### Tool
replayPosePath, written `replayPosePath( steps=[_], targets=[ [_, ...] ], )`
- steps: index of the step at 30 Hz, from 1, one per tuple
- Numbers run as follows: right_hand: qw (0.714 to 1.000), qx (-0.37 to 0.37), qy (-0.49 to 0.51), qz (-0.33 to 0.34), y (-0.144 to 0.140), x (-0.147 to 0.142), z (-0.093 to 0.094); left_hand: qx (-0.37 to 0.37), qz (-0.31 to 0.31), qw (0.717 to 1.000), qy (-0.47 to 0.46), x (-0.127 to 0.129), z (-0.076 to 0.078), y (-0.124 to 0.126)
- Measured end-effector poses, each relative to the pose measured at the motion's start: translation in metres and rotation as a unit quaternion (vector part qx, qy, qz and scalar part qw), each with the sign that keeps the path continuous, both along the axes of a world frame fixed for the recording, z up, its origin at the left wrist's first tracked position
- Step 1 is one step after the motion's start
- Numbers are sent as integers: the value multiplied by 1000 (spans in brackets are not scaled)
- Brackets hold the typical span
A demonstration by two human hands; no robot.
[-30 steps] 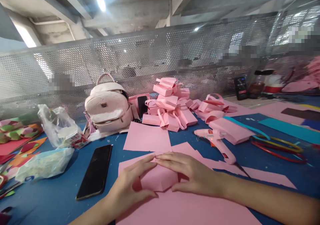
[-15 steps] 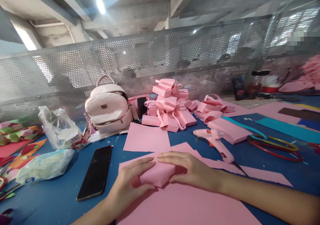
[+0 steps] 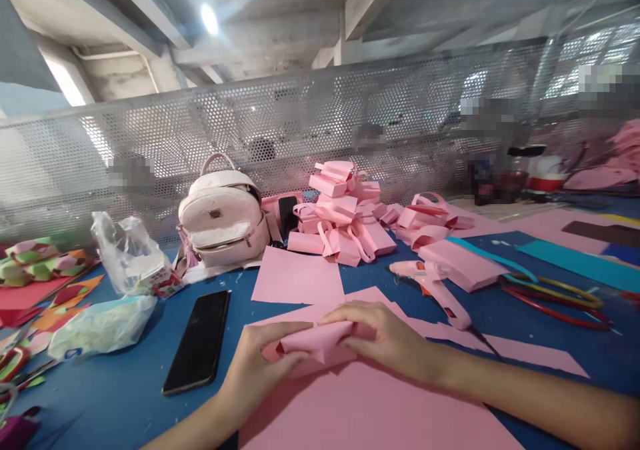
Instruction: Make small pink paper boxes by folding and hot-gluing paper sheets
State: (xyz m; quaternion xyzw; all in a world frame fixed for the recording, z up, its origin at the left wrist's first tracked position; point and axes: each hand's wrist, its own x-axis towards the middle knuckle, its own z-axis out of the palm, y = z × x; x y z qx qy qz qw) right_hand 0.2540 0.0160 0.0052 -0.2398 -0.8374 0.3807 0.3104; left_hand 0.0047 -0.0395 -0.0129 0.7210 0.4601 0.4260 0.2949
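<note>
Between my two hands is a small folded piece of pink paper (image 3: 320, 341), bent into a box-like shape with its upper edge curled over. My left hand (image 3: 265, 360) grips its left end, thumb in front and fingers behind. At the right end, my right hand (image 3: 377, 337) pinches it in the same way. Large pink paper sheets (image 3: 370, 407) lie flat beneath both hands. A pink hot glue gun (image 3: 435, 287) rests on its side beyond my right hand. Another flat pink sheet (image 3: 299, 277) lies just past the work.
A black phone (image 3: 197, 343) lies to the left, near a plastic packet (image 3: 103, 327) and scissors (image 3: 17, 367). A backpack (image 3: 223, 220) and a heap of pink paper bags (image 3: 343, 217) stand along the perforated metal screen (image 3: 300, 123). Coloured hoops (image 3: 555, 298) lie at right.
The paper's top face has been folded over and its front tipped, so a curled edge now shows. Both hands have closed in slightly around it. The view has shifted a little.
</note>
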Motion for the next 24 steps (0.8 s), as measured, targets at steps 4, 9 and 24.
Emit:
replayPosePath(
  steps=[4,9,24],
  targets=[
    [998,-63,6,-5,-5,-3,6,-50,29,997,-49,3,5,0],
    [993,-113,14,-19,-8,-5,7,-121,29,985,-116,8,6,1],
    [990,-112,-36,-75,-20,-20,17,-182,-16,968,-174,14,3,-1]
  ],
)
